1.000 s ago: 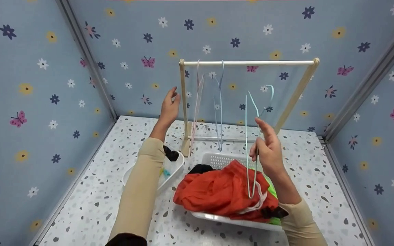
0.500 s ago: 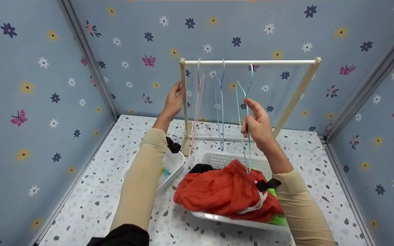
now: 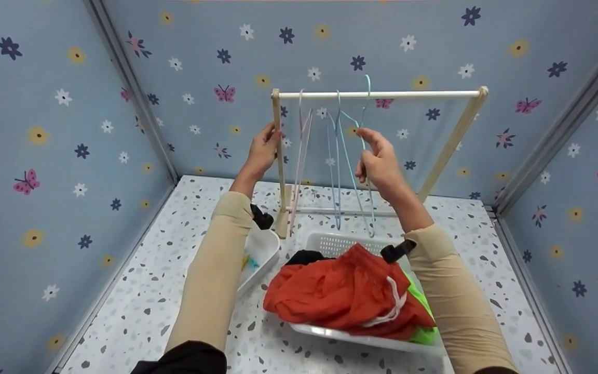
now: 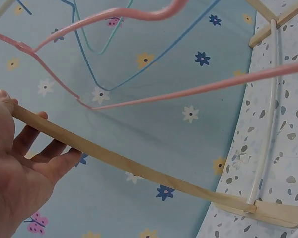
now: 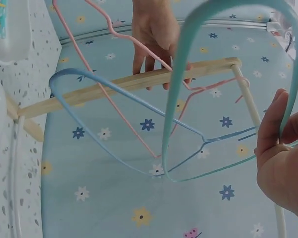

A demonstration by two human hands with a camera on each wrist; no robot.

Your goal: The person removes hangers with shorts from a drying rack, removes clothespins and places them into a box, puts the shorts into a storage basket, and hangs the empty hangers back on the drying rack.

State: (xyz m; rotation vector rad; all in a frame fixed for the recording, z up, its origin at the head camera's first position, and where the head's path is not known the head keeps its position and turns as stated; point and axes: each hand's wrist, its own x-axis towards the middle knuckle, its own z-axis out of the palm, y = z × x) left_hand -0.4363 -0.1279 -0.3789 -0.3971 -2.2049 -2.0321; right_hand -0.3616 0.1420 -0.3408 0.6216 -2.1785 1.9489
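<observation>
My left hand (image 3: 264, 149) grips the left wooden post (image 4: 114, 158) of a small clothes rack, thumb on one side and fingers on the other. My right hand (image 3: 379, 161) pinches a mint-green clothes hanger (image 5: 171, 114), its index finger extended near the hanger's neck. The hook of that hanger rises above the rack's white bar (image 3: 423, 94) and overlaps it in the head view. A pink hanger (image 4: 238, 81) hangs from the bar near the left post. Between the pink and green ones hangs a blue hanger (image 5: 124, 93).
Below the rack, a white plastic basket (image 3: 340, 335) holds a red garment (image 3: 320, 296) with a white drawstring, plus black and bright green cloth (image 3: 423, 335). Left of it, partly behind my left sleeve, is a white tray (image 3: 273, 252) with small yellow and blue items. Patterned walls enclose the table.
My right hand has raised the green hanger up and leftward, its hook now at bar height. My left hand has moved right and taken hold of the rack's left post.
</observation>
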